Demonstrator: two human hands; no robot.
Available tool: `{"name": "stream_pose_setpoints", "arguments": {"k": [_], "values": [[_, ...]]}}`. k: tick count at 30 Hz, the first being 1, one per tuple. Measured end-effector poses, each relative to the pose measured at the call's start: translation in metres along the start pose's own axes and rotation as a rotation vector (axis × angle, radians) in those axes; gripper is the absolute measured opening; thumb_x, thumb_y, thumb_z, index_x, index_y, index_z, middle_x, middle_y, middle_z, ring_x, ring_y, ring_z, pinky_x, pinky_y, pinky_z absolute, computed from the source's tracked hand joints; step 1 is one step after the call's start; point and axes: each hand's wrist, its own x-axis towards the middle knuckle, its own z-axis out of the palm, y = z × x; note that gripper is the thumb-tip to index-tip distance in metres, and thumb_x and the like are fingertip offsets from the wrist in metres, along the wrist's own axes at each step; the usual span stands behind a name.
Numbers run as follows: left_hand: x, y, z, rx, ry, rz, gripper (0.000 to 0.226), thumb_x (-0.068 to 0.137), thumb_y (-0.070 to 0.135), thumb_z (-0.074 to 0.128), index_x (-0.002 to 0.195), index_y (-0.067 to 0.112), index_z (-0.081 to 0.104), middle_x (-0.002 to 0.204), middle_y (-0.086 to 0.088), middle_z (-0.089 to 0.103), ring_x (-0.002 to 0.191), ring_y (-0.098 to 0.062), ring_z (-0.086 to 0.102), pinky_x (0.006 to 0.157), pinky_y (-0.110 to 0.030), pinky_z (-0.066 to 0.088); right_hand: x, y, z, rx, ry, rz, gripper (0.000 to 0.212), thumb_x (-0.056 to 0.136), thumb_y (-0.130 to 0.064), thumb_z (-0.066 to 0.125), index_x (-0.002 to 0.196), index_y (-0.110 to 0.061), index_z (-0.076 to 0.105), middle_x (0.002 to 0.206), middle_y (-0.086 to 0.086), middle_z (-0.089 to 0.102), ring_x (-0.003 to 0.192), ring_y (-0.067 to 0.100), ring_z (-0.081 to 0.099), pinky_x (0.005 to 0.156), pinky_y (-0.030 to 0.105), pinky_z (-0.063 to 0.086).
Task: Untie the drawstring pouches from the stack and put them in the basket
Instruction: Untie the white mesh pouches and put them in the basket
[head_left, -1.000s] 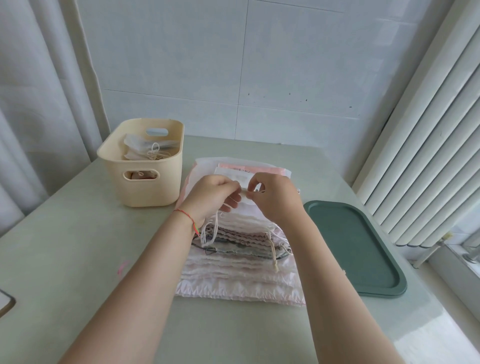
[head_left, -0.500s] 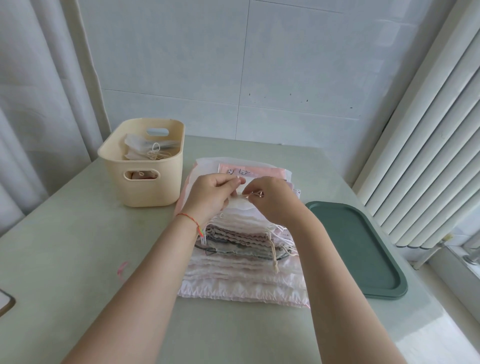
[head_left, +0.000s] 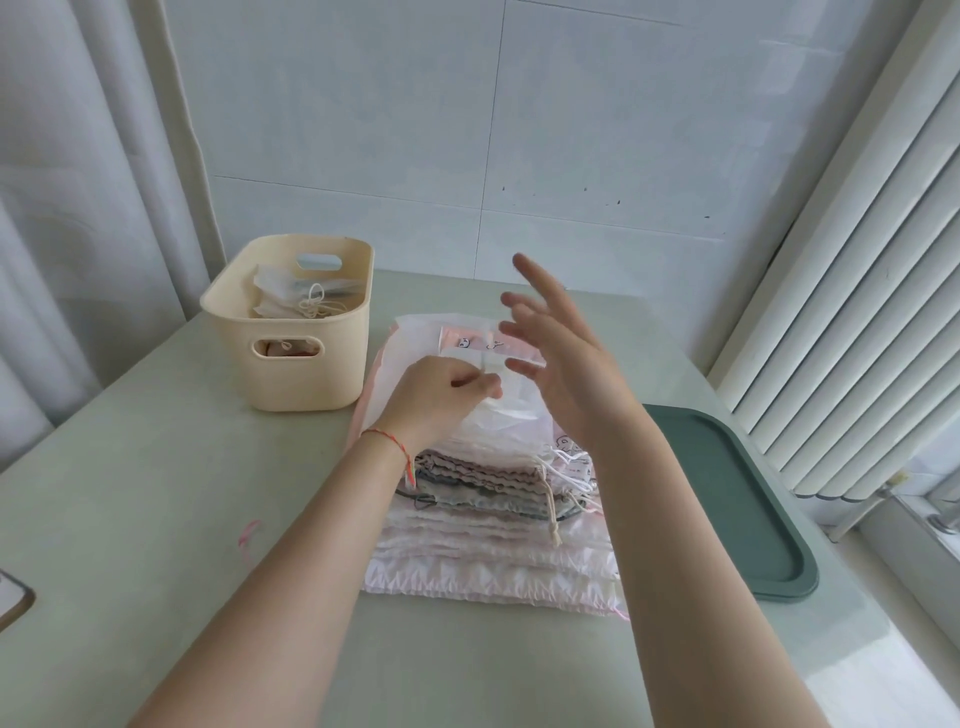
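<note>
White pouch (head_left: 498, 400) fabric is pinched in the left hand (head_left: 441, 389) atop the stack (head_left: 493, 525); the right hand (head_left: 561, 358) hovers just beside it, fingers spread, empty. Left of both hands, the cream basket (head_left: 291, 358) sits on the counter (head_left: 156, 467).

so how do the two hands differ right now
The left hand is closed in a pinch on the small white pouch atop the stack; the right hand is open, fingers spread, holding nothing. The left hand sits low against the pouches; the right hand is raised above them, fingers pointing up toward the wall. Only the left wrist wears a red string bracelet. Both hands are bare and over the stack.
</note>
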Motion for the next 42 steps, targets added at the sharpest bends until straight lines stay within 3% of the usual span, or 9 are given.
{"name": "stream_pose_setpoints", "arguments": {"k": [3,6,10,17,21,26,32,39,42], "values": [[0.001,0.002,-0.002,-0.183,0.019,-0.051,0.030,0.097,0.032,0.056,0.080,0.017,0.075,0.060,0.006,0.052,0.056,-0.005,0.048,0.053,-0.016,0.037,0.003,0.007,0.000,-0.276,0.074,-0.037,0.028,0.090,-0.009,0.062,0.111,-0.026,0.071,0.108,-0.002,0.070,0.101,0.017,0.066,0.086,0.028,0.051],[0.000,0.005,-0.004,-0.400,-0.003,-0.150,0.036,0.096,0.022,0.053,0.062,0.013,0.061,0.054,0.003,0.051,0.042,-0.007,0.039,0.040,-0.014,0.029,0.005,0.019,0.005,-0.532,0.093,-0.069,0.019,0.085,-0.001,0.066,0.098,-0.012,0.073,0.090,-0.007,0.072,0.084,0.007,0.068,0.077,0.013,0.051],[0.001,0.005,-0.008,-0.489,-0.027,-0.206,0.030,0.091,0.021,0.050,0.064,0.012,0.059,0.057,-0.003,0.057,0.043,-0.014,0.034,0.037,-0.018,0.019,0.008,0.024,0.007,-0.648,0.109,-0.111,0.013,0.085,-0.007,0.070,0.092,-0.017,0.071,0.085,-0.014,0.069,0.081,0.008,0.066,0.076,0.015,0.052],[0.000,0.004,-0.007,-0.423,-0.029,-0.204,0.024,0.093,0.021,0.054,0.086,0.006,0.072,0.068,0.003,0.066,0.050,-0.009,0.048,0.041,-0.017,0.026,0.009,0.027,0.002,-0.853,0.152,-0.113,0.002,0.084,-0.014,0.071,0.083,-0.016,0.071,0.075,-0.012,0.067,0.073,0.003,0.061,0.068,0.015,0.047],[0.001,0.001,-0.009,-0.372,0.046,-0.143,0.019,0.092,0.024,0.062,0.078,0.014,0.071,0.075,-0.008,0.071,0.057,-0.014,0.051,0.044,-0.017,0.031,0.006,0.023,-0.003,-0.944,0.120,-0.064,0.003,0.086,-0.015,0.059,0.086,-0.015,0.063,0.079,-0.010,0.061,0.075,0.005,0.056,0.061,0.006,0.040],[0.002,0.002,-0.006,-0.295,0.062,-0.062,0.017,0.097,0.010,0.052,0.088,0.009,0.066,0.069,0.002,0.067,0.053,-0.013,0.052,0.048,-0.011,0.037,0.004,0.020,0.002,-0.958,0.116,0.046,0.014,0.085,-0.022,0.056,0.091,-0.011,0.059,0.092,-0.002,0.062,0.088,0.016,0.056,0.073,0.026,0.045],[0.002,0.001,-0.004,-0.231,0.083,-0.037,0.019,0.097,0.008,0.050,0.087,0.011,0.065,0.068,0.002,0.066,0.046,-0.004,0.047,0.052,-0.011,0.040,0.004,0.019,-0.002,-1.042,0.083,0.126,0.013,0.089,-0.026,0.054,0.092,-0.013,0.055,0.094,-0.001,0.060,0.081,0.018,0.055,0.062,0.022,0.040],[0.001,0.000,0.002,-0.175,0.099,-0.045,0.018,0.098,0.009,0.049,0.091,0.011,0.066,0.070,0.001,0.065,0.046,0.007,0.050,0.052,-0.009,0.037,0.006,0.020,-0.002,-1.182,0.104,0.070,0.012,0.081,-0.023,0.059,0.088,-0.013,0.058,0.091,0.000,0.064,0.084,0.020,0.060,0.076,0.038,0.052],[0.000,0.000,0.001,-0.156,0.104,-0.038,0.013,0.099,0.012,0.050,0.097,0.013,0.063,0.072,0.000,0.067,0.049,0.008,0.051,0.051,-0.008,0.036,0.003,0.020,-0.005,-0.973,0.063,0.031,0.019,0.081,-0.019,0.063,0.096,-0.015,0.053,0.092,-0.003,0.066,0.087,0.014,0.064,0.081,0.035,0.054]]}}
